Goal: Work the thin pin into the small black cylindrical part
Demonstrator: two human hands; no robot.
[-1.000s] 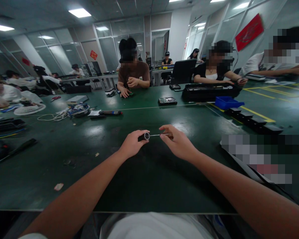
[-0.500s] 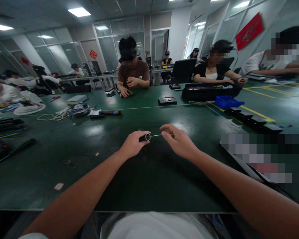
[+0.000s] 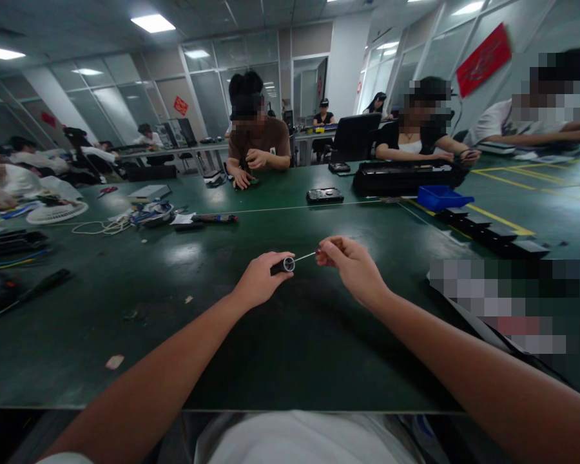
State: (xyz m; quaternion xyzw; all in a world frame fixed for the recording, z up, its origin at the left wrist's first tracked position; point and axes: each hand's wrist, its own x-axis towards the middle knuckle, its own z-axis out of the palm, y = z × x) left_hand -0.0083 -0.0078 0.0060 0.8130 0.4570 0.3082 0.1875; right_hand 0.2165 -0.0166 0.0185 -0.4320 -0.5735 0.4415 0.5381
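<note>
My left hand [image 3: 258, 280] is closed around a small black part with a round, pale-rimmed face [image 3: 289, 263] that points to the right. Its exact kind I cannot make out. Pinched in the fingers of my right hand [image 3: 350, 264] is a thin-shafted screwdriver [image 3: 305, 256]. The bright metal shaft slants down to the left, and its tip meets the round face or lies right beside it. Fingers hide most of the handle; something reddish shows at the fingertips. Both hands are just over the green tabletop [image 3: 319, 361].
Beyond my hands lie a hard drive [image 3: 325, 195], a screwdriver-like tool [image 3: 215, 219] and a bundle of cables [image 3: 149, 214]. A blue bin [image 3: 442, 198] and several black blocks [image 3: 493, 235] stand to the right. A co-worker [image 3: 258, 145] sits opposite, handling a small part.
My right hand's fingers have curled in more tightly around the screwdriver handle. The shaft now tilts upward to the right instead of lying nearly level. My left hand has barely moved.
</note>
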